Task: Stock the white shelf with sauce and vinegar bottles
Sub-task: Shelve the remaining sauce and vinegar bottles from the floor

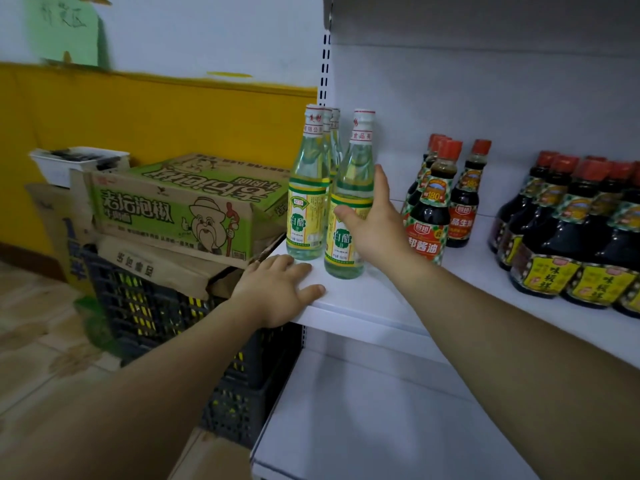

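The white shelf [367, 299] carries a cluster of clear vinegar bottles with white caps and yellow-green labels at its left end. The front-right vinegar bottle [346, 202] stands upright. My right hand [375, 225] lies against its right side, thumb across the label and fingers straight. Beside it stands another vinegar bottle [308, 202], with more behind. My left hand [277, 292] rests flat on the shelf's front left corner and holds nothing. Small dark soy sauce bottles [431, 216] with red caps stand just right of my right hand.
Larger dark sauce bottles [571, 244] fill the shelf's right part. A green printed carton [180, 209] lies on other cardboard boxes over a black crate [149, 313], left of the shelf. A lower white shelf [381, 427] is below. A white tray [79, 161] sits behind the cartons.
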`<move>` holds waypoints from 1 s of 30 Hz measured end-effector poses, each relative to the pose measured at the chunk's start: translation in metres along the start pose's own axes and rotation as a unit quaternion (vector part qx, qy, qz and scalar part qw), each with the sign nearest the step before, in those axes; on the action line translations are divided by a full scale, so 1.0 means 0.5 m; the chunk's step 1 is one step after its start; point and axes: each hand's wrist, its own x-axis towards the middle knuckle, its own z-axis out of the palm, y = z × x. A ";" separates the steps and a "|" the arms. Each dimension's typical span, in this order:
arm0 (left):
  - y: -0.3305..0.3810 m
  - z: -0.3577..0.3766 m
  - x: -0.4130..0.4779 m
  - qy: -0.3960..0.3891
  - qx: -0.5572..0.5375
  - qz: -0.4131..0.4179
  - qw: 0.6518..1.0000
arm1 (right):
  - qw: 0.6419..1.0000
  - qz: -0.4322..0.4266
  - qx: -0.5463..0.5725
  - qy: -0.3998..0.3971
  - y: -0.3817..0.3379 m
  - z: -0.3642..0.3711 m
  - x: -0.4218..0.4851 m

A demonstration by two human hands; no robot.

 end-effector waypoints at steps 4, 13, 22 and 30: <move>-0.001 0.002 0.001 0.009 0.003 0.005 1.000 | 1.000 0.002 -0.015 0.014 0.003 0.018 0.017; -0.001 0.002 -0.001 0.014 -0.003 0.005 1.000 | 0.999 0.007 -0.010 0.029 0.011 0.038 0.042; -0.001 0.004 0.001 0.020 -0.001 0.004 1.000 | 0.999 0.007 -0.038 0.007 0.036 0.048 0.008; -0.002 0.006 0.002 0.026 0.005 0.004 1.000 | 0.998 -0.011 -0.068 0.009 0.054 0.062 -0.005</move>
